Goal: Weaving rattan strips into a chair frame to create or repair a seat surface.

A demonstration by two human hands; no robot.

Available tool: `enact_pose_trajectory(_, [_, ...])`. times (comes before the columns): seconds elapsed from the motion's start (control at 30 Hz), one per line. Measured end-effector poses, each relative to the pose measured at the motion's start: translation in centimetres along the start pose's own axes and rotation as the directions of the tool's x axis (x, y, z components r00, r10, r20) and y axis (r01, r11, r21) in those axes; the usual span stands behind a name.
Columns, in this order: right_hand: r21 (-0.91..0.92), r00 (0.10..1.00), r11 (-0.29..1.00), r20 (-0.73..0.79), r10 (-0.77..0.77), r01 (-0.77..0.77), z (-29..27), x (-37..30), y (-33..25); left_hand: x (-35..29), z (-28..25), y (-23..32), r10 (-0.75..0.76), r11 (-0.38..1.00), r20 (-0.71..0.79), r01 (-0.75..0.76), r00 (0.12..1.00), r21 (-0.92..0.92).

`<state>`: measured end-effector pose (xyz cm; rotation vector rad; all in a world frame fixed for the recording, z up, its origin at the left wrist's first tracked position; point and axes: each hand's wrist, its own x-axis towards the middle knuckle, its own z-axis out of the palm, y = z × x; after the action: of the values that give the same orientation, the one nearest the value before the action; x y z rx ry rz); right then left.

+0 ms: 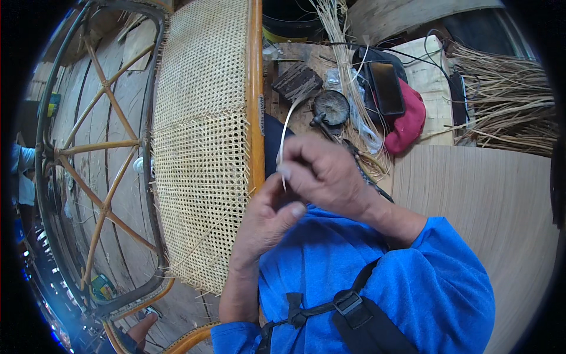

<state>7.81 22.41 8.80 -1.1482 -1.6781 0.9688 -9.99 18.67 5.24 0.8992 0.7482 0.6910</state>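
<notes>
With our right hand (327, 177) we are pinching a thin pale cane strip (285, 133) between thumb and finger. Our left hand (262, 224) is sitting just below, its thumb standing apart from its bent finger. We cannot tell if it is touching the strip's low end. The strip is curving up in front of us, near an orange-brown wooden rail (255, 71). Small dark print (261, 115) is showing on that rail, running along it like letters. Past the rail, to our left, a woven cane panel (200, 159) is lying, with short ends poking out along its edges. Up and to our right, a dark block (298, 82), a round bowl (332, 108), a black phone (386, 88) and a red cloth thing (408, 121) are resting close together. Brown cane bundles (507, 88) are lying farther right, above a wood-grain board (471, 236).
</notes>
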Motion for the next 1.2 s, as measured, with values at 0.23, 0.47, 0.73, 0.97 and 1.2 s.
enact_pose_trajectory(0.23, [0.764, 0.943, 0.573, 0.140, 0.301, -0.296, -1.4, 3.2, 1.8, -3.7, 0.7, 3.3, 0.177, 0.893, -0.392, 0.020, 0.903, 0.450])
enact_pose_trajectory(0.47, [0.683, 0.941, 0.730, -0.262, 0.213, 0.025, -11.6, 11.0, 6.3, -7.3, -5.6, -1.1, 0.336, 0.664, -0.721, 0.390, 0.607, 0.638])
enact_pose_trajectory(0.73, [-0.623, 0.864, 0.692, 0.051, 0.500, -0.364, -8.1, 6.3, 17.6, -5.7, -4.8, -3.8, 0.064, 0.888, -0.637, 0.247, 0.768, 0.388])
enact_pose_trajectory(0.97, [-0.746, 0.770, 0.484, -0.061, 0.635, -0.458, 1.0, -7.0, 17.6, -2.1, -1.2, -3.8, -0.063, 0.959, -0.561, 0.206, 0.826, 0.196])
enact_pose_trajectory(1.2, [-0.603, 0.848, 0.706, 0.091, 0.523, -0.371, -1.4, -8.4, 19.8, -0.8, -1.5, -5.2, 0.135, 0.840, -0.482, 0.158, 0.866, 0.520])
